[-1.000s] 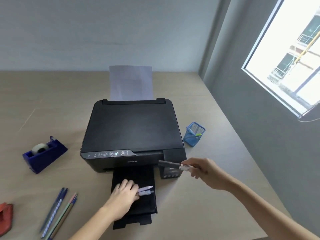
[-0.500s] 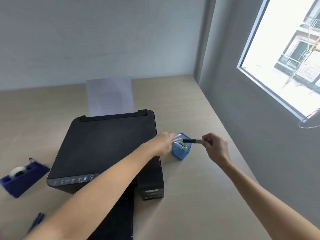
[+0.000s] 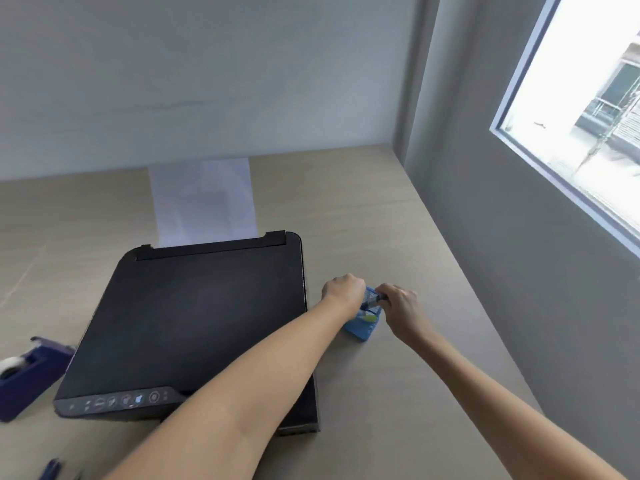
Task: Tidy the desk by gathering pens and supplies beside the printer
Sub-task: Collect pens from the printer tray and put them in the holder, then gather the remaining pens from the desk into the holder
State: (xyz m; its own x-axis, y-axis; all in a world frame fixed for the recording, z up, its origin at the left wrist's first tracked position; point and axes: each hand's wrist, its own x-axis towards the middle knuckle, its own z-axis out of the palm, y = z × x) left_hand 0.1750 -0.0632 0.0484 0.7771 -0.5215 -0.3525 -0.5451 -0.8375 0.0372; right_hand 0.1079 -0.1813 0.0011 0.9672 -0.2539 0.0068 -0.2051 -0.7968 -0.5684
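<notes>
A blue mesh pen holder (image 3: 362, 330) stands on the desk just right of the black printer (image 3: 194, 323). My left hand (image 3: 343, 292) reaches across the printer's corner and curls over the holder's left rim; its fingers and anything in them are hidden. My right hand (image 3: 401, 306) is at the holder's right rim and grips a dark pen (image 3: 373, 301) that points left and down into the holder. A green-tipped item (image 3: 369, 318) shows inside the mesh.
A dark blue tape dispenser (image 3: 24, 372) sits left of the printer. White paper (image 3: 204, 199) stands in the printer's rear feed. Blue pens (image 3: 52, 469) peek in at the bottom left edge. A grey wall with a window (image 3: 581, 133) bounds the desk on the right.
Both hands have travelled from the printer's front tray to the blue holder and lowered onto it. The pale pens seen in my left hand are out of sight. The view swung right.
</notes>
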